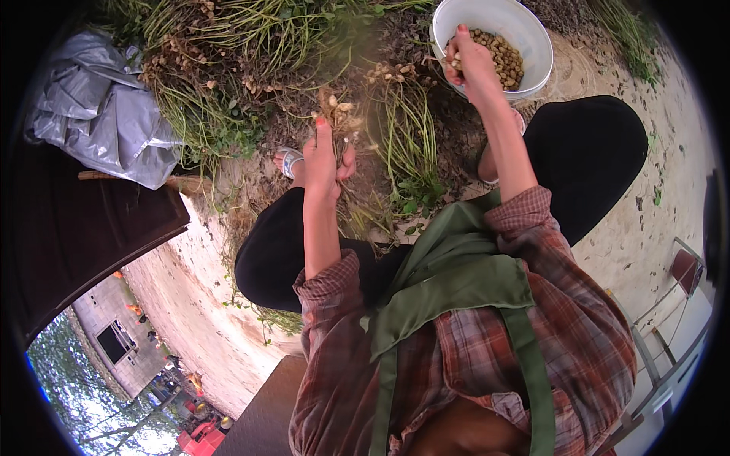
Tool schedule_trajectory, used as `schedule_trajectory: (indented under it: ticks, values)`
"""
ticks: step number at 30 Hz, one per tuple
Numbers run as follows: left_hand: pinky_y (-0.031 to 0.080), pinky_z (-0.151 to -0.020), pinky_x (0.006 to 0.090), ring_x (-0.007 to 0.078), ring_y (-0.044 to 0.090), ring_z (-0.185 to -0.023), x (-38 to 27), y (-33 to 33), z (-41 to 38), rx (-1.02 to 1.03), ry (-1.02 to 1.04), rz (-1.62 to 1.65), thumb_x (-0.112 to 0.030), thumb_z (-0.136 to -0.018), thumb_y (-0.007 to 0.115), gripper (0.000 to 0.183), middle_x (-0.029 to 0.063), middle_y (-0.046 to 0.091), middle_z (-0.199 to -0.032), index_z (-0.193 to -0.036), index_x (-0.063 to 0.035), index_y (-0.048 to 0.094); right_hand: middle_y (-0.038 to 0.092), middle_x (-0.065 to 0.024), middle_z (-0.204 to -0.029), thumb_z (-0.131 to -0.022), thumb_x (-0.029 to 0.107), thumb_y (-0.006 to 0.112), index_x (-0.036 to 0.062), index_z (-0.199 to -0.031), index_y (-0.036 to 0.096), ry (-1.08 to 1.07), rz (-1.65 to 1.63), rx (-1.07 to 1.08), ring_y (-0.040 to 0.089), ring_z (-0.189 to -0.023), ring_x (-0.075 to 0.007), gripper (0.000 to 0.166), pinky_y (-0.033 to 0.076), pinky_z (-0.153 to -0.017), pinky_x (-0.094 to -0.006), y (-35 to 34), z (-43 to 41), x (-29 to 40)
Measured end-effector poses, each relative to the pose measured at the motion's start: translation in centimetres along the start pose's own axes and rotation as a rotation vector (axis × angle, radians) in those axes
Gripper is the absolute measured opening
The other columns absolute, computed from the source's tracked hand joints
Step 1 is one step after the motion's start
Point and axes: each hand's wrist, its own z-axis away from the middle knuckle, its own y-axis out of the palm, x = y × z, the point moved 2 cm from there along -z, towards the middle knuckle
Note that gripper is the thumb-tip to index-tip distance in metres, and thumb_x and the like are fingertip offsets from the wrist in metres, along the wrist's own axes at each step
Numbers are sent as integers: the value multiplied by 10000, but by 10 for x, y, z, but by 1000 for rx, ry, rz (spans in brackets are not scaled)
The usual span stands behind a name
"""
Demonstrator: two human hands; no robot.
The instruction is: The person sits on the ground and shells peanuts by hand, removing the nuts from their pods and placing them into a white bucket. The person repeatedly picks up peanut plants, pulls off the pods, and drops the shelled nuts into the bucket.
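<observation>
My left hand (323, 165) grips the stems of an uprooted peanut plant (340, 117). Its roots and several pale pods point away from me, above the fist. Over the near-left part of a white plastic bucket (516, 23), my right hand (476, 61) has its fingers curled around a few peanut pods (457, 61), thumb extended. Loose peanuts (509, 64) cover the bucket's bottom, partly hidden by this hand. Between the hands, another peanut plant (405, 128) lies on the soil with its pods at the far end and its leaves towards me.
A large heap of peanut plants (239, 62) spreads across the far left. Beside it lies crumpled silver plastic sheeting (108, 108), above a dark wooden panel (97, 228). My sandalled foot (292, 161) rests near the plants. More green plants (624, 43) lie far right on bare ground.
</observation>
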Motion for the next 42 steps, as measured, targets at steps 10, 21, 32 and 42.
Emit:
schedule_trajectory:
  ticks: [10, 21, 32, 42]
  values:
    - [423, -425, 244, 130, 539, -499, 2, 31, -3, 48, 179, -50, -27, -772, 730, 275, 111, 665, -830, -1010, 32, 606, 370, 15, -463, -968, 497, 423, 71, -594, 453, 330, 327, 465, 327, -375, -73, 568, 224, -367, -243, 66, 52, -46]
    - [315, -408, 263, 105, 420, -437, 7, 37, -3, 80, 31, -121, -9, -792, 672, 184, 68, 551, -673, -938, 21, 565, 536, -150, -508, -928, 395, 507, 6, -600, 567, -403, 709, 172, 487, -429, -279, 512, 413, -475, -363, 76, 58, -56]
    - [260, -400, 265, 81, 351, -402, 23, 47, -18, 43, 8, -48, 16, -777, 656, 178, 71, 532, -648, -920, 35, 551, 484, -117, -462, -960, 299, 493, -32, -576, 535, -642, 754, 51, 416, -422, -194, 509, 347, -446, -364, 67, 49, -68]
    - [289, -418, 250, 93, 342, -428, 4, 0, -5, -8, 45, 125, -9, -810, 652, 171, 85, 537, -681, -932, 31, 539, 577, -88, -629, -949, 236, 502, -9, -883, 584, 412, 337, 373, 540, -479, -125, 267, 358, -394, -271, 23, 19, -86]
